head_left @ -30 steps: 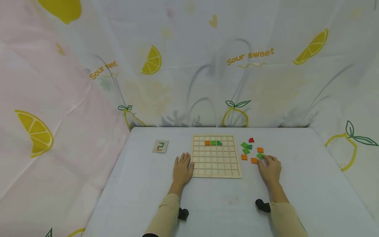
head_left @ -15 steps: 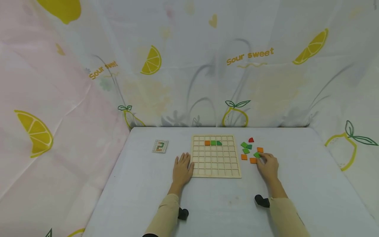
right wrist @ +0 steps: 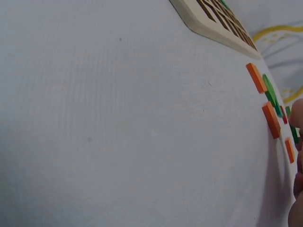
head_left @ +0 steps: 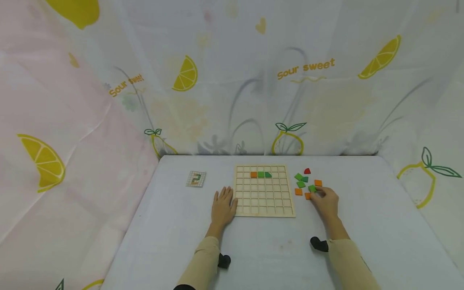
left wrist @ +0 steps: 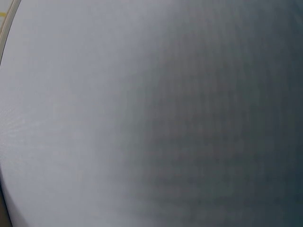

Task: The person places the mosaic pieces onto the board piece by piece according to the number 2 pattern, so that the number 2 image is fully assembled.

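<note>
My right hand point(head_left: 327, 202) pinches a square green tile point(head_left: 312, 188) between thumb and fingertips, among the loose tiles right of the board. At the right wrist view's right edge, a fingertip point(right wrist: 297, 113) overlaps a green tile point(right wrist: 292, 126). My left hand point(head_left: 222, 207) lies flat on the table, fingers straight, its thumb against the left edge of the wooden grid board point(head_left: 264, 215). In the board's second row sit an orange tile point(head_left: 253, 175), a green tile point(head_left: 261, 174) and a darker green tile point(head_left: 268, 175) with one rounded corner.
Around my right hand lie orange tiles point(head_left: 299, 192), green tiles point(head_left: 301, 184), a small teal-green tile point(head_left: 305, 179) and a red rounded piece point(head_left: 307, 171). A small pattern card point(head_left: 196, 179) lies left of the board. Printed cloth hangs behind the table point(head_left: 163, 225).
My right hand has moved left and slightly away from me, bringing the green tile closer to the board. The left hand and the tiles on the board stay put.
</note>
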Demonstrator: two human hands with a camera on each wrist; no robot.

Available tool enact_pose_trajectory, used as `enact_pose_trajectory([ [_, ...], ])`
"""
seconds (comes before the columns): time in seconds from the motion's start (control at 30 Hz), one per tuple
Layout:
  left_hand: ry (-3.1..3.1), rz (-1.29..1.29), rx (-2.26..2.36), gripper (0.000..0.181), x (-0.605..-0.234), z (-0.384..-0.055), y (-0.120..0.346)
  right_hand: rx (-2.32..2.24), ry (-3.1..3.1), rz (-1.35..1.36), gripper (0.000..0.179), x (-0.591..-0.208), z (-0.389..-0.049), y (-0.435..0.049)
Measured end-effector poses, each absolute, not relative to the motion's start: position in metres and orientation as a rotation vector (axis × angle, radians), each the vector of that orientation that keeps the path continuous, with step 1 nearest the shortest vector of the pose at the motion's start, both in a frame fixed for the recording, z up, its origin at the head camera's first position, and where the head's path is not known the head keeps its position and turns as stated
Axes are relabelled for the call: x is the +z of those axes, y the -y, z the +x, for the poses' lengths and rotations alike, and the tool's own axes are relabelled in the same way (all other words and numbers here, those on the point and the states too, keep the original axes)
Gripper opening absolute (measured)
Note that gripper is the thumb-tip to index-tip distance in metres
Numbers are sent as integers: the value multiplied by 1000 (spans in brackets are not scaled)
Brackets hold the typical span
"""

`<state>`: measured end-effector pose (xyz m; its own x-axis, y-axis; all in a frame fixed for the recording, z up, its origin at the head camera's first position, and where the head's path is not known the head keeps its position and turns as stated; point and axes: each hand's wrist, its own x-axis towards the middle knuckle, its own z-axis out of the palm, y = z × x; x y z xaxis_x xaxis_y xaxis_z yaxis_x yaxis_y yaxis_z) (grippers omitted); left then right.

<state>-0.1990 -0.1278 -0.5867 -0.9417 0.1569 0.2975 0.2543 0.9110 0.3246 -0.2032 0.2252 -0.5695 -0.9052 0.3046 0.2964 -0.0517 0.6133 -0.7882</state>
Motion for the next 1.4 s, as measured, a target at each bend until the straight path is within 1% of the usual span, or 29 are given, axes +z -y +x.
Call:
enact_pose_trajectory([
  [0.27,2805,-298,-520,46,-588,-198,130,1180,2347,55,23,-569,-220,-203],
  [0.5,2789,-301,-521,46,-586,-198,129,1335,2504,217,24,-561,-238,-169],
  [0.83,2798,-302,-526,46,-587,-199,128,1185,2562,548,21,-561,-260,-138],
  [1.1,2780,-304,-523,46,-587,-199,129,1129,2606,653,23,-560,-269,-132],
  [1.27,2800,-300,-523,46,-586,-199,129,1101,2647,635,25,-560,-270,-131],
  [1.4,2796,-307,-528,46,-584,-199,129,1118,2626,613,22,-560,-269,-130],
])
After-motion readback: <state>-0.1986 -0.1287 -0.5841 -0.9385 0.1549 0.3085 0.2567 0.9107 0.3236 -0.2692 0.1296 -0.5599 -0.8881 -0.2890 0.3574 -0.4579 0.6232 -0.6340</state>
